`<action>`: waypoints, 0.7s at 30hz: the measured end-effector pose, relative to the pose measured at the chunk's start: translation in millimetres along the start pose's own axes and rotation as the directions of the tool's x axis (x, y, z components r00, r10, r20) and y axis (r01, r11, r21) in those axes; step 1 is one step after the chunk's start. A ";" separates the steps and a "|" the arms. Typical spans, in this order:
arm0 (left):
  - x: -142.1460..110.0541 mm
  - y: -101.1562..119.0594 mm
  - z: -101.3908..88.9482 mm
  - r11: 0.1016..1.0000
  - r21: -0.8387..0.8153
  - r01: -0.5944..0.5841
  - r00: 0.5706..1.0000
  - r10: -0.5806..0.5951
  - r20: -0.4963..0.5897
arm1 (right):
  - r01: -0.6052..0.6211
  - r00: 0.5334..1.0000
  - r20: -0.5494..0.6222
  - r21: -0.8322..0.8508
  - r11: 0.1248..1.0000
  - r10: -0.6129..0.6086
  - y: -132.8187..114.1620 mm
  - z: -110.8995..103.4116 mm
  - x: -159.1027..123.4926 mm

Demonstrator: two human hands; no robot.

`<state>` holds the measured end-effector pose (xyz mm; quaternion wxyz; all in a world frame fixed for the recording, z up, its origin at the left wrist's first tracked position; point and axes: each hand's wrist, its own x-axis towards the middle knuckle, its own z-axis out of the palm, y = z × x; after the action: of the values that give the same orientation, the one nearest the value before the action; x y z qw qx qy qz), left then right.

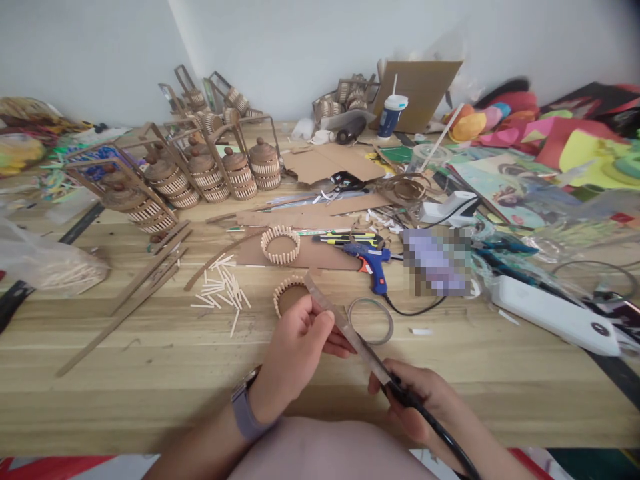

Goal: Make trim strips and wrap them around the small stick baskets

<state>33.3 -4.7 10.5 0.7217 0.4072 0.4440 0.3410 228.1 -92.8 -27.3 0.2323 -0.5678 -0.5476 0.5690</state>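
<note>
My left hand [300, 343] pinches a narrow brown strip [340, 322] between thumb and fingers, its upper end slanting away from me. In my right hand [420, 397] is a pair of black-handled scissors [400, 393], the fingers closed round the handles. The blades lie at the strip's lower end; whether they are apart cannot be made out. Just beyond my left hand stands a ring of short wooden sticks [285, 288], partly covered by that hand. A second stick ring [280, 247] sits farther back. A roll of tape [371, 321] lies beside the strip.
Loose short sticks [227, 287] are scattered left of the rings. A blue glue gun [373, 260] with a cord lies to the right, near a white power bank-like case [555, 313]. Several lidded baskets with handles [205, 173] stand at the back left. A cup [393, 117] stands behind.
</note>
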 end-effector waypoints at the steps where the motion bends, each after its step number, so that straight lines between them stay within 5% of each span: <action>1: 0.0 0.0 0.0 1.000 0.004 0.003 1.000 -0.003 -0.010 | -0.003 1.000 -0.013 -0.016 1.000 0.002 2.6 0.2 0.2; 8: -1.1 1.2 1.1 1.000 0.010 0.015 1.000 -0.015 0.001 | -0.095 0.995 -0.048 -0.039 0.995 0.093 6.9 1.3 3.6; 21: -2.4 -1.9 0.8 0.997 0.079 -0.001 0.999 -0.002 0.040 | 0.021 1.000 0.007 -0.011 1.000 -0.021 -17.0 -1.1 0.1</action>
<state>33.4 -7.7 9.9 0.7140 0.4419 0.4425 0.3149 223.0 -87.3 -12.0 0.2330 -0.5615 -0.5574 0.5654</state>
